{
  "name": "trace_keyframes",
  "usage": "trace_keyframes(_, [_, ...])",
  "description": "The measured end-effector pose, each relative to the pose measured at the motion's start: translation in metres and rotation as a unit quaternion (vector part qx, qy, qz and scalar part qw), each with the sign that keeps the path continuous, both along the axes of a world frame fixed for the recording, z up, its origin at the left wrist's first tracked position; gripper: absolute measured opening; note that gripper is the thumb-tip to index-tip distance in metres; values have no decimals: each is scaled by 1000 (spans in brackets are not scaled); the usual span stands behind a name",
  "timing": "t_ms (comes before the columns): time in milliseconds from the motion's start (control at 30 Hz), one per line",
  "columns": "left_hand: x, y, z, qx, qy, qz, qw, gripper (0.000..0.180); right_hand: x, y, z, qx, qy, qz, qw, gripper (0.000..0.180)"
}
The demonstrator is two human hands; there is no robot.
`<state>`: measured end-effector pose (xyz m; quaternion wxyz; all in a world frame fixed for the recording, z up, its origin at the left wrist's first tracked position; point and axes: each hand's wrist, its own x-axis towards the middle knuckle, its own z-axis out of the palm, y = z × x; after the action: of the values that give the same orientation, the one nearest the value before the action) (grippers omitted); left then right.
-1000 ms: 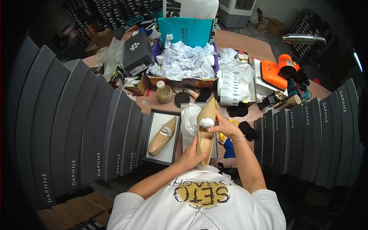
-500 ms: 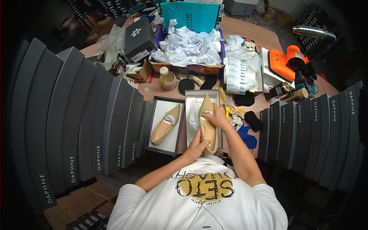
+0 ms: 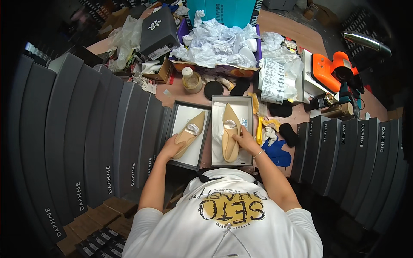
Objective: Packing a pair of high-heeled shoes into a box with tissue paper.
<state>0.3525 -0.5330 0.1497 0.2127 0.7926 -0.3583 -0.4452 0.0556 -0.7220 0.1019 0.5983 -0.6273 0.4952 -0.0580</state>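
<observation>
Box (image 3: 232,98) holds white paper (image 3: 217,125) and beige shoe (image 3: 227,141).

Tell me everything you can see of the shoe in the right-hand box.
The shoe is beige, with a sharply pointed toe and a smooth, leather-like surface. Its opening faces up, showing a beige insole, and a wad of white paper is tucked in toward the toe. It lies lengthwise inside the grey box, toe pointing away from the person, heel nearest. The right hand grips its right side, thumb over the edge. Its sole is hidden.
</observation>
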Motion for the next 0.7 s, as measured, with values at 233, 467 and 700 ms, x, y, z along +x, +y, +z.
trace_keyframes(233, [-11, 11, -26, -29, 235, 247, 940, 41, 4, 38, 39, 173, -84, -126, 973, 68])
trace_keyframes(467, [-101, -3, 54, -293, 285, 318, 855, 47, -13, 65, 112, 11, -244, -187, 952, 61])
trace_keyframes(700, [-145, -8, 94, -334, 314, 232, 858, 51, -9, 87, 142, -16, -284, -155, 946, 59])
